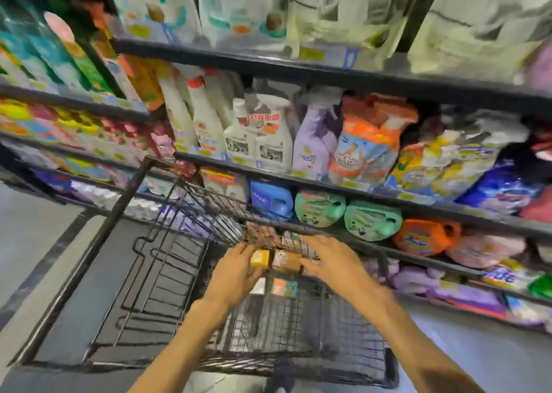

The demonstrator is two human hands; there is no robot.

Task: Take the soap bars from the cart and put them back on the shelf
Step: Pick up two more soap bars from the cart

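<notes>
Both hands (pixel 236 268) (pixel 331 261) over soap bars (pixel 270 259) in black wire cart (pixel 167 261).
</notes>
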